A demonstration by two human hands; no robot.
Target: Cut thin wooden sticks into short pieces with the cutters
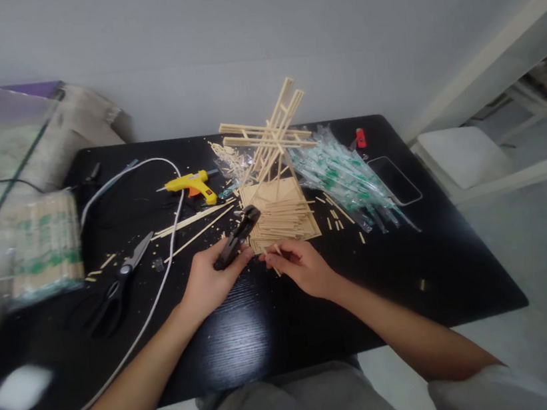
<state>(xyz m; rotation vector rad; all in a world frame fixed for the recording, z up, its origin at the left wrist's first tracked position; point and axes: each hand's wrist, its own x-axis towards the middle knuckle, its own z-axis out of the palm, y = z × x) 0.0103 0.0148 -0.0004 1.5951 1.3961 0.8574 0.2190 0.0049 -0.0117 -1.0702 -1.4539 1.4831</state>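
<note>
My left hand (211, 277) is closed around a black hand tool (237, 236) that looks like pliers or cutters, its head pointing up and to the right. Close beside it, my right hand (303, 267) pinches a short wooden stick (277, 270) near the front edge of the stick pile. That pile of cut wooden sticks (283, 222) lies on a flat wooden board (313, 227). Behind it rises a windmill-like frame of crossed sticks (269, 137). How the fingertips meet the stick is partly hidden.
A yellow glue gun (193, 185) lies left of the frame, with a white cable (158, 287) looping past black-handled scissors (114, 296). Plastic-wrapped stick packs (344, 172) and a phone (395, 180) lie to the right. Another wrapped bundle (45, 242) is far left. Offcuts litter the black table (435, 251).
</note>
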